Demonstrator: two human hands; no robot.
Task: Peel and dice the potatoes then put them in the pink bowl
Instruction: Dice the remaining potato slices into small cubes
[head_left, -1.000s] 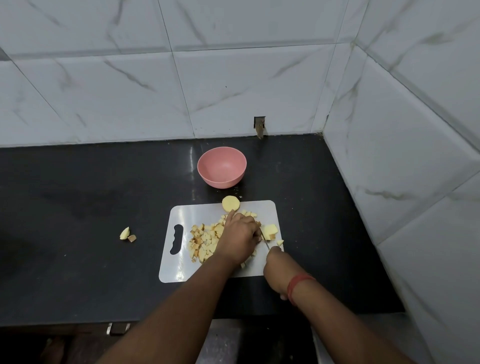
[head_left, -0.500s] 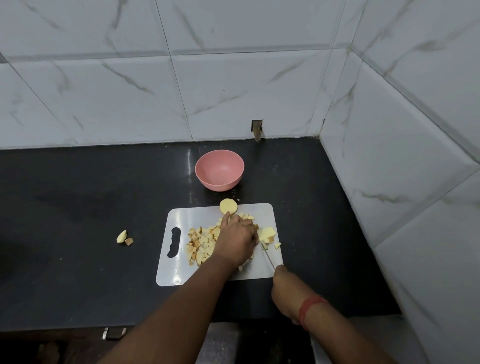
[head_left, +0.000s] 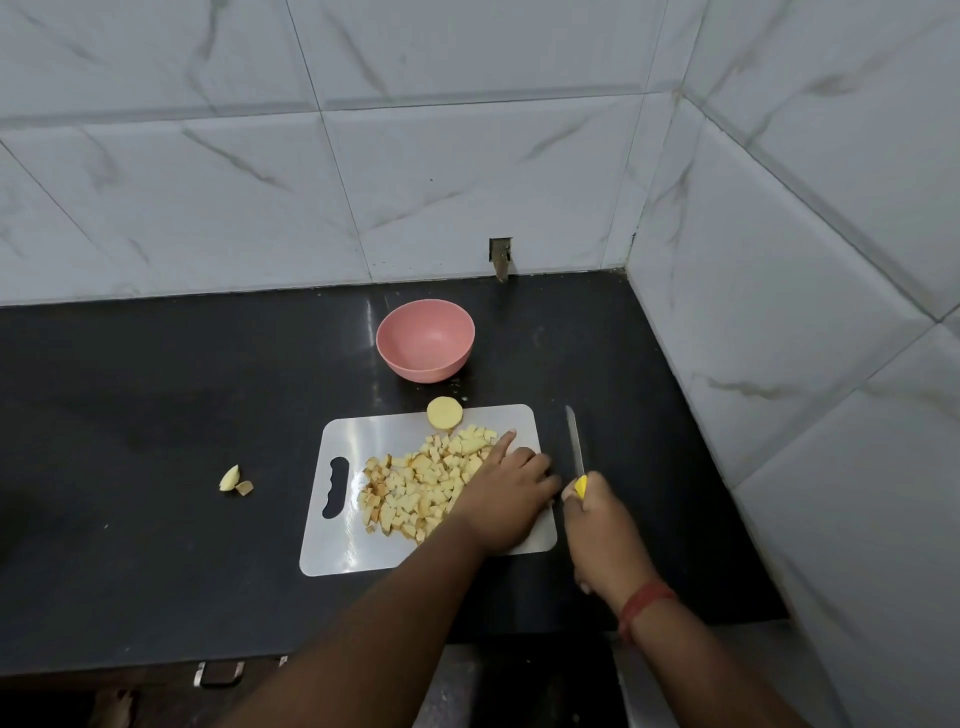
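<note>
From the head view, the diced potato (head_left: 421, 488) lay heaped on the white cutting board (head_left: 332, 551), with a round potato piece (head_left: 444, 413) at the board's far edge. The left hand (head_left: 506, 501) rested flat against the heap, fingers straight. The right hand (head_left: 597, 530) gripped a knife (head_left: 574, 447) (yellow handle) just beside the board, over the black counter (head_left: 130, 415). The pink bowl (head_left: 425, 340) stood behind the board.
</note>
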